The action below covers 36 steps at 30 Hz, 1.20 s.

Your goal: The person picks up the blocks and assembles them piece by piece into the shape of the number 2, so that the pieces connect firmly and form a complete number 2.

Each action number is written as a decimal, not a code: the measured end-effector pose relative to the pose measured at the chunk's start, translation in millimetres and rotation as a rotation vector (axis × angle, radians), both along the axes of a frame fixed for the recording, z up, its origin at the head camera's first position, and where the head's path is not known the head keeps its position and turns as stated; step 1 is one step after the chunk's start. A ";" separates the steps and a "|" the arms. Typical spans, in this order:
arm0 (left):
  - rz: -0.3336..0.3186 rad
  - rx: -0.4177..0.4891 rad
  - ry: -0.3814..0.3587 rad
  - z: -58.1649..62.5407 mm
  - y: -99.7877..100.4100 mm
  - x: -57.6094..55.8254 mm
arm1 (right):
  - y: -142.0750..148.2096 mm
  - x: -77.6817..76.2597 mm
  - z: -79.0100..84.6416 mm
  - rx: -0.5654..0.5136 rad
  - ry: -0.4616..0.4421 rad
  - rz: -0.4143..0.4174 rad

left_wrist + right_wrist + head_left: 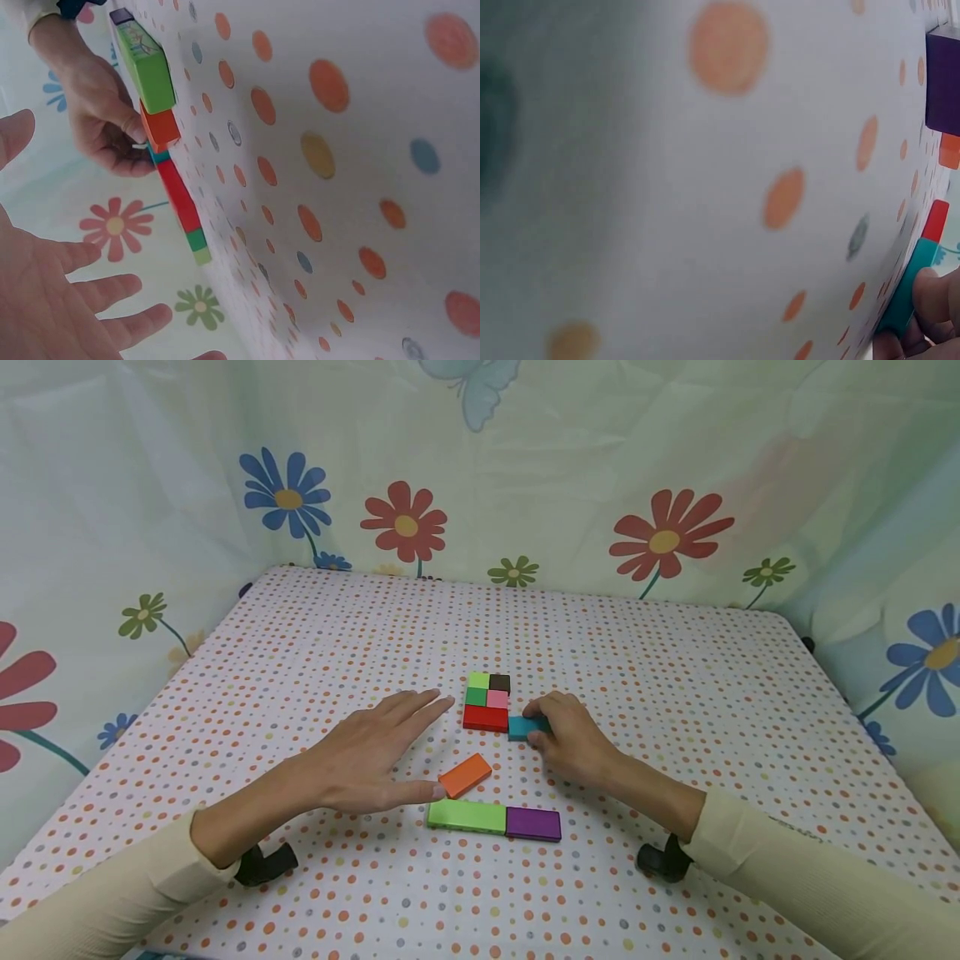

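The right hand (573, 739) hides part of the blue block (522, 728); head view's top edge crops the butterfly (482, 392)

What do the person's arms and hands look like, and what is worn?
The left sleeve and right sleeve are cream, ending before the hands. The left hand and right hand are bare. A small black device shows near the left wrist, a similar one near the right.

Orange block (467, 776) narrows gap between red block (486, 718) and lime bar (467, 817).
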<state>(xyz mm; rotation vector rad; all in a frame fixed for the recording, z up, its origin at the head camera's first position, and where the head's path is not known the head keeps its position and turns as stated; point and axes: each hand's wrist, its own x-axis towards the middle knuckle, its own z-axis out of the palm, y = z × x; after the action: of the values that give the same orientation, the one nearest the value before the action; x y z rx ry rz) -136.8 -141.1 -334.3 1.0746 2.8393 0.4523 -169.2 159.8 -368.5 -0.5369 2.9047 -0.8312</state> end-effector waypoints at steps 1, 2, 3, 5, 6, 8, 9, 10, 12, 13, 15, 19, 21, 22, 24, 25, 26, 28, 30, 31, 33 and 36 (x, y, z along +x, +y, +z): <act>0.000 0.000 -0.003 0.1 0.1 0.0 | 0.5 0.2 0.0 -0.006 0.001 0.002; 0.001 0.000 -0.005 0.2 0.2 0.0 | 0.9 0.4 0.1 -0.010 0.004 0.005; 0.002 -0.001 -0.007 0.5 0.1 0.1 | 1.6 0.5 0.0 -0.014 0.008 0.008; 0.003 -0.001 -0.008 0.9 0.2 0.2 | 2.8 0.8 -0.3 -0.023 0.019 0.015; 0.004 -0.001 -0.009 1.1 0.2 0.3 | 3.4 0.9 -0.5 -0.027 0.024 0.020; 0.007 -0.003 -0.010 1.4 0.3 0.6 | 4.5 1.3 -1.0 -0.034 0.033 0.029; 0.008 -0.003 -0.011 1.5 0.3 0.7 | 4.9 1.6 -1.0 -0.037 0.037 0.032; 0.009 -0.003 -0.012 1.6 0.3 0.8 | 5.2 2.0 -0.9 -0.039 0.039 0.034; 0.012 -0.003 -0.015 1.6 0.5 1.1 | 5.4 2.6 -0.7 -0.039 0.043 0.035; 0.012 -0.003 -0.015 1.7 0.5 1.2 | 5.4 2.9 -0.5 -0.038 0.044 0.034; 0.011 -0.001 -0.011 1.8 0.6 1.4 | 5.3 3.6 0.3 -0.038 0.047 0.034; 0.007 0.002 0.001 1.9 0.7 1.8 | 5.6 4.8 2.2 -0.041 0.053 0.038; 0.006 0.004 0.005 1.8 0.5 1.8 | 5.9 5.4 3.5 -0.044 0.057 0.042; 0.006 0.005 0.005 1.8 0.5 1.8 | 6.2 5.7 4.0 -0.046 0.058 0.044; 0.005 0.006 0.005 1.7 0.4 1.7 | 6.8 6.1 4.9 -0.048 0.063 0.047; 0.006 0.005 0.005 1.7 0.4 1.6 | 6.9 6.3 5.4 -0.050 0.065 0.048; 0.007 0.003 0.004 1.7 0.4 1.7 | 7.1 6.5 5.8 -0.051 0.066 0.048; 0.008 0.000 0.002 1.7 0.5 1.7 | 7.3 6.7 6.4 -0.056 0.065 0.046; 0.010 -0.001 -0.001 2.0 0.5 1.9 | 7.3 6.9 6.8 -0.061 0.063 0.047; 0.011 -0.002 -0.003 2.2 0.6 2.1 | 7.2 6.9 7.0 -0.063 0.062 0.047; 0.011 -0.003 -0.003 2.6 0.7 2.4 | 7.0 7.2 7.3 -0.068 0.061 0.051; 0.011 0.001 -0.006 3.3 1.0 2.9 | 6.2 7.7 8.2 -0.072 0.062 0.060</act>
<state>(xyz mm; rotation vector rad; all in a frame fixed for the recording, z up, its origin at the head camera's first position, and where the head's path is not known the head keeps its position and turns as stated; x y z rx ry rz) -133.9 -140.1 -330.9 1.0557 2.8413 0.4572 -161.5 166.0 -360.3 -0.6642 2.9071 -0.9303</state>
